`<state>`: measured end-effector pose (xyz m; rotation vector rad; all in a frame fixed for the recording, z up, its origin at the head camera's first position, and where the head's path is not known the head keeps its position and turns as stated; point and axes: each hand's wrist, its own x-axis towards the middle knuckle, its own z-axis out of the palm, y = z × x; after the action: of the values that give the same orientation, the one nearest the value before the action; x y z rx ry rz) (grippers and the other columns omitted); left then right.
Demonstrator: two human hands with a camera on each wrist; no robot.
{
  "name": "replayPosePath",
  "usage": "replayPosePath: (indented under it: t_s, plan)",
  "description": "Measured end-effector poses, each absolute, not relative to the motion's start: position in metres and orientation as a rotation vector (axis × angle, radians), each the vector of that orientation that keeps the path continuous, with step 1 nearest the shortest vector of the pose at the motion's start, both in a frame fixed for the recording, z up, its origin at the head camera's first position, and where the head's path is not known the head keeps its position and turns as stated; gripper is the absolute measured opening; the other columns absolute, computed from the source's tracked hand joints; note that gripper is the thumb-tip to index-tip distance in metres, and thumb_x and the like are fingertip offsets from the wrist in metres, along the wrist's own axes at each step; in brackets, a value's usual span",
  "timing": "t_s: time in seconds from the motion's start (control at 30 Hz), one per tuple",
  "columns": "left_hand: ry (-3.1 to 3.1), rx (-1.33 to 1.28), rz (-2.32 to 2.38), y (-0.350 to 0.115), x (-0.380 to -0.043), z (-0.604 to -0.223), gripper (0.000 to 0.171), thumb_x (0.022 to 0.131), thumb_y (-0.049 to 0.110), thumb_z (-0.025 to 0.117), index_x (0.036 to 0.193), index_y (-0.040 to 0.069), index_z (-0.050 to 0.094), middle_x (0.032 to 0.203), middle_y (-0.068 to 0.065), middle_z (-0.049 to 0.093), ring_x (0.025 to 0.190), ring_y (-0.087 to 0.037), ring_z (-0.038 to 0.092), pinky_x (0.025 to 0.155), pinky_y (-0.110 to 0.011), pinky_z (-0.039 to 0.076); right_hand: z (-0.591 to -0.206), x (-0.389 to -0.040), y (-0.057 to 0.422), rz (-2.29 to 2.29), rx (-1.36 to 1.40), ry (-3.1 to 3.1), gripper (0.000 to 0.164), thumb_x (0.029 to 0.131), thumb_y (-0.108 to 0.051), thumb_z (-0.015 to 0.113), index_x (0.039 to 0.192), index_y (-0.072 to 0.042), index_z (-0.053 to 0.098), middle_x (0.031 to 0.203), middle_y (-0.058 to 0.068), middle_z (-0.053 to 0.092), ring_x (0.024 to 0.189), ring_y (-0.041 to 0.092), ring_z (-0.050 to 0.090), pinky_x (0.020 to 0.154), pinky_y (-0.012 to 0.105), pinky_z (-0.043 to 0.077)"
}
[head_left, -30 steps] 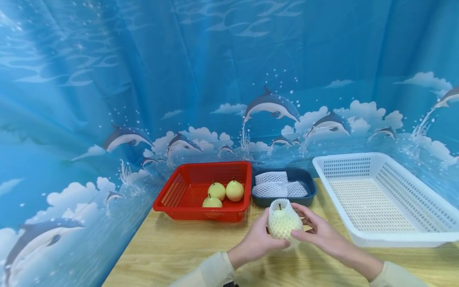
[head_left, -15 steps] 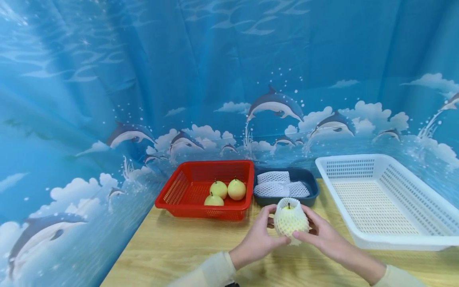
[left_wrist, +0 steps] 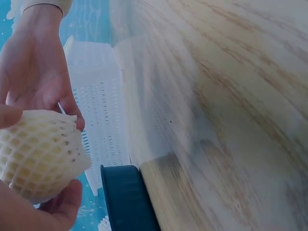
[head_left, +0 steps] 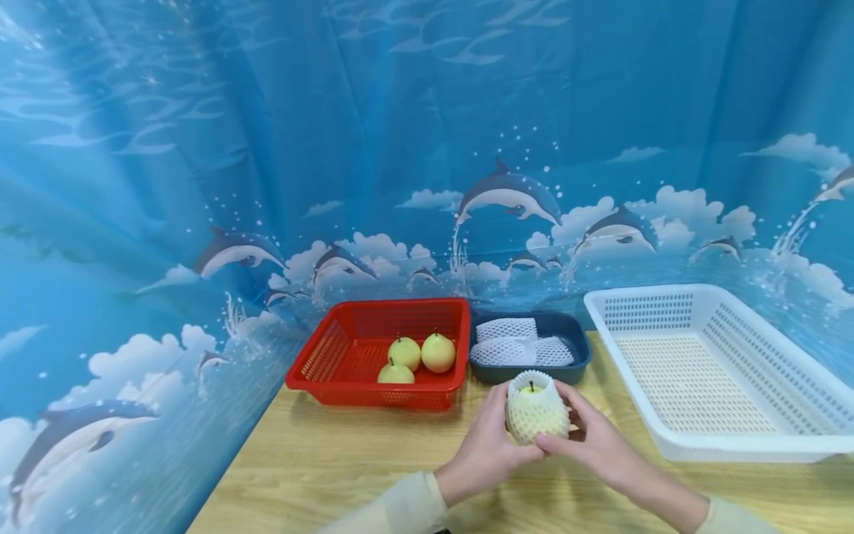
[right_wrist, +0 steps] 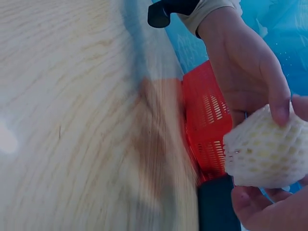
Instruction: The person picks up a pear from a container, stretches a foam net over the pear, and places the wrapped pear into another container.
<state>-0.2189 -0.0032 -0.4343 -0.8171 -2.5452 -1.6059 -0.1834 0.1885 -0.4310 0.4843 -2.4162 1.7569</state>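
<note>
A pale yellow pear (head_left: pixel 531 389) sits upright inside a white foam net sleeve (head_left: pixel 537 417), its stem and top showing through the sleeve's mouth. My left hand (head_left: pixel 488 439) grips the sleeved pear from the left, and my right hand (head_left: pixel 596 437) grips it from the right. Both thumbs meet at its near side. In the left wrist view the foam net (left_wrist: pixel 41 156) covers the fruit's side between the two hands. The right wrist view shows the same net (right_wrist: pixel 267 149) with fingers around it; some fingertips are hidden behind the fruit.
At the left stands a red basket (head_left: pixel 325 387) holding three bare pears (head_left: pixel 437 353). A dark blue tray (head_left: pixel 579 368) with folded white foam nets (head_left: pixel 503 351) lies just beyond the hands. To the right is a large white basket (head_left: pixel 694 446). A dolphin-print curtain (head_left: pixel 400 111) hangs behind the wooden table (head_left: pixel 320 475).
The sleeved pear has turned slightly more upright between both hands. The thumbs have come closer together at its near side. The baskets and tray stay in place.
</note>
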Motion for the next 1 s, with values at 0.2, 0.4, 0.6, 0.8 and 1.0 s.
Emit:
replayPosePath:
  t_s: [0.2, 0.4, 0.6, 0.8, 1.0]
  plan:
    - [-2.489, -0.948, -1.836, -0.003, -0.22, -0.436, 0.079, 0.075, 0.023, 0.085, 0.142, 0.028, 0.044, 0.129, 0.01, 0.056, 0.111, -0.005, 0.055, 0.092, -0.024, 0.049, -0.424, -0.179, 0.198, 1.77, 0.526, -2.443, 0.082, 0.088, -0.012, 0.075, 0.156, -0.007, 0.028, 0.144, 0.026, 0.043, 0.114, 0.03, 0.062, 0.078, 0.029, 0.057]
    - [-2.47, -1.113, -1.83, 0.001, -0.219, -0.437, 0.075, 0.075, 0.017, 0.082, 0.14, 0.028, 0.044, 0.13, 0.01, 0.049, 0.114, -0.004, 0.052, 0.096, -0.023, 0.048, -0.426, -0.174, 0.204, 1.867, 0.578, -2.442, 0.085, 0.089, -0.008, 0.072, 0.158, -0.004, 0.021, 0.138, 0.031, 0.049, 0.108, 0.015, 0.063, 0.083, 0.029, 0.057]
    - [-2.437, -1.176, -1.845, 0.008, -0.219, -0.437, 0.073, 0.076, 0.016, 0.081, 0.139, 0.028, 0.045, 0.13, 0.007, 0.041, 0.119, -0.005, 0.046, 0.099, -0.025, 0.048, -0.426, -0.167, 0.21, 1.833, 0.513, -2.455, 0.085, 0.091, -0.01, 0.07, 0.159, -0.004, 0.019, 0.139, 0.031, 0.049, 0.108, 0.006, 0.061, 0.085, 0.026, 0.056]
    - [-2.482, -1.187, -1.947, 0.019, -0.223, -0.435, 0.075, 0.08, 0.022, 0.081, 0.144, 0.029, 0.042, 0.129, 0.011, 0.049, 0.112, -0.003, 0.053, 0.091, -0.024, 0.052, -0.421, -0.164, 0.215, 1.642, 0.33, -2.519, 0.081, 0.089, -0.019, 0.076, 0.155, -0.007, 0.03, 0.13, 0.025, 0.057, 0.102, 0.014, 0.063, 0.079, 0.026, 0.056]
    - [-2.616, -1.097, -1.932, 0.029, -0.227, -0.431, 0.082, 0.076, 0.016, 0.084, 0.146, 0.025, 0.042, 0.119, 0.014, 0.056, 0.102, -0.003, 0.057, 0.078, -0.022, 0.054, -0.408, -0.163, 0.225, 1.514, 0.268, -2.536, 0.079, 0.088, -0.023, 0.077, 0.152, -0.006, 0.034, 0.126, 0.022, 0.059, 0.1, 0.01, 0.062, 0.076, 0.026, 0.056]
